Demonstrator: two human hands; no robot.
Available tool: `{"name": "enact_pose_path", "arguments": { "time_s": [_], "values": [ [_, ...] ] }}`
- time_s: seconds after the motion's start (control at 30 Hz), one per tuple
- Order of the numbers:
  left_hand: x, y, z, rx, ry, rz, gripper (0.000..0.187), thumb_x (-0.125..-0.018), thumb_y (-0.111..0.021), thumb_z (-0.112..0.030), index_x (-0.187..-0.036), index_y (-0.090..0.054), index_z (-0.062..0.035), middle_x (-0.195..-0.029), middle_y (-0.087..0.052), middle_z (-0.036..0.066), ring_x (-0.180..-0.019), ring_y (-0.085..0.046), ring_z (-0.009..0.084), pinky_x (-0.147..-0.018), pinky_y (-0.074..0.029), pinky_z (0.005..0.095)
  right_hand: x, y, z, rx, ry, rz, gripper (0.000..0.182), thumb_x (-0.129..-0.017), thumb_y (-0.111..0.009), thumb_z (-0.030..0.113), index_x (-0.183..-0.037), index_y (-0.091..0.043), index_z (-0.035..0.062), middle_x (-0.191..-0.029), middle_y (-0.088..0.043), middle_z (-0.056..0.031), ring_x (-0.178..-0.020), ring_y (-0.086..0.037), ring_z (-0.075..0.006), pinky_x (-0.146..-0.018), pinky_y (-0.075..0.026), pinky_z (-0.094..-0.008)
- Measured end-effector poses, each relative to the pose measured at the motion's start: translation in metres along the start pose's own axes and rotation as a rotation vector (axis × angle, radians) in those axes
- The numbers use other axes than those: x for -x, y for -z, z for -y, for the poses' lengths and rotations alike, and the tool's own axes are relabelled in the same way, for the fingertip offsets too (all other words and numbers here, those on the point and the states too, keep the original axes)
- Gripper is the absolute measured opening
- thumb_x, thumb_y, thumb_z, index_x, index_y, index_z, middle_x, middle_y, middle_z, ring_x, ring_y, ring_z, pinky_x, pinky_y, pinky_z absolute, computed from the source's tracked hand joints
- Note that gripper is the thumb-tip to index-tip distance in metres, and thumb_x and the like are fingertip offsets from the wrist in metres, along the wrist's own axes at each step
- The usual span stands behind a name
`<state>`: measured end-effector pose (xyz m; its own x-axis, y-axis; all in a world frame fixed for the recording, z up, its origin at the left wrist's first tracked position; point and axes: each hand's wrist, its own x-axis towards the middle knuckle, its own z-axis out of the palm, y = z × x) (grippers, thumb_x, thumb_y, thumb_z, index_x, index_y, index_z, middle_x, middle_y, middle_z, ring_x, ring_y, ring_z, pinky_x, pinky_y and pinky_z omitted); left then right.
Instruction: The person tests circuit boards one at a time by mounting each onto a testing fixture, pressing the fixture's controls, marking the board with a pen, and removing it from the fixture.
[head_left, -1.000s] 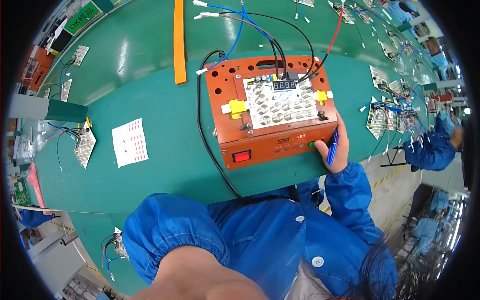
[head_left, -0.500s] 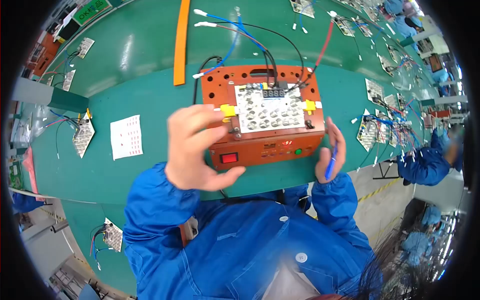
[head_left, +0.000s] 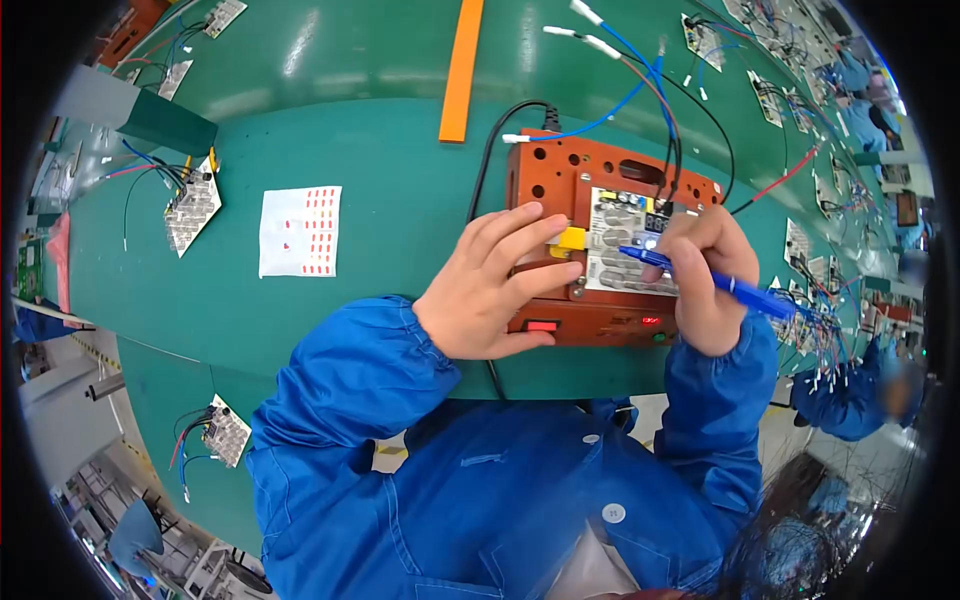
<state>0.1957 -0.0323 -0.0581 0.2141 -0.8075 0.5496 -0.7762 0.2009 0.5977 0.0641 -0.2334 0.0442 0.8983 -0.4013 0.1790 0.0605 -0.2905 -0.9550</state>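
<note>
Circuit board (head_left: 622, 262) partly behind hands

Glossy plastic pen (head_left: 735, 288), matt green table (head_left: 330, 120)

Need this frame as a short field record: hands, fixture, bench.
left hand: spread on the orange test box, fingers at the yellow clamp
right hand: holds blue pen, tip on the board
board: clamped on top of box, wires lead off the back
box front: red switch lit
bench: green; label sheet left of box, orange strip behind, loose wired boards around
</note>
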Motion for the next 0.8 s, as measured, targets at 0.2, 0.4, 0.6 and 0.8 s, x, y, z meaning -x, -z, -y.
{"name": "enact_pose_path", "arguments": {
  "time_s": [0.2, 0.4, 0.6, 0.8],
  "values": [
    [0.003, 0.004, 0.006, 0.083, 0.024, -0.057, 0.091, -0.061, -0.093, -0.027, -0.140, -0.047, -0.0168, -0.149, -0.042, 0.010, -0.141, -0.038, 0.0368, -0.110, -0.039, 0.0517, -0.019, -0.004, -0.019, 0.324, 0.088, 0.064, 0.032, -0.097, -0.061, 0.005, -0.071, -0.043, 0.0064, -0.063, -0.052, -0.0024, -0.054, -0.045, -0.0075, -0.050, -0.033, -0.0266],
    [0.004, 0.003, 0.006, 0.118, 0.012, -0.067, 0.089, -0.061, -0.091, -0.021, -0.139, -0.048, -0.0164, -0.145, -0.046, 0.008, -0.138, -0.041, 0.0360, -0.107, -0.042, 0.0507, -0.021, -0.011, -0.017, 0.384, 0.171, 0.065, 0.030, -0.084, -0.072, -0.004, -0.067, -0.049, 0.0041, -0.061, -0.058, -0.0076, -0.052, -0.055, -0.0196, -0.050, -0.041, -0.0325],
    [0.003, 0.003, 0.005, 0.118, 0.015, -0.071, 0.088, -0.061, -0.091, -0.021, -0.138, -0.048, -0.0155, -0.145, -0.046, 0.008, -0.138, -0.041, 0.0359, -0.107, -0.042, 0.0510, -0.024, -0.011, -0.012, 0.407, 0.178, 0.126, 0.029, -0.085, -0.071, -0.004, -0.067, -0.050, 0.0037, -0.062, -0.059, -0.0083, -0.053, -0.056, -0.0200, -0.051, -0.042, -0.0334],
    [0.004, 0.002, 0.007, 0.121, 0.011, -0.073, 0.088, -0.061, -0.091, -0.022, -0.138, -0.048, -0.0149, -0.144, -0.046, 0.009, -0.138, -0.041, 0.0361, -0.107, -0.042, 0.0510, -0.018, -0.006, -0.020, 0.385, 0.224, 0.114, 0.026, -0.086, -0.069, -0.004, -0.068, -0.051, 0.0034, -0.062, -0.059, -0.0087, -0.052, -0.056, -0.0189, -0.050, -0.042, -0.0331]
  ]
}}
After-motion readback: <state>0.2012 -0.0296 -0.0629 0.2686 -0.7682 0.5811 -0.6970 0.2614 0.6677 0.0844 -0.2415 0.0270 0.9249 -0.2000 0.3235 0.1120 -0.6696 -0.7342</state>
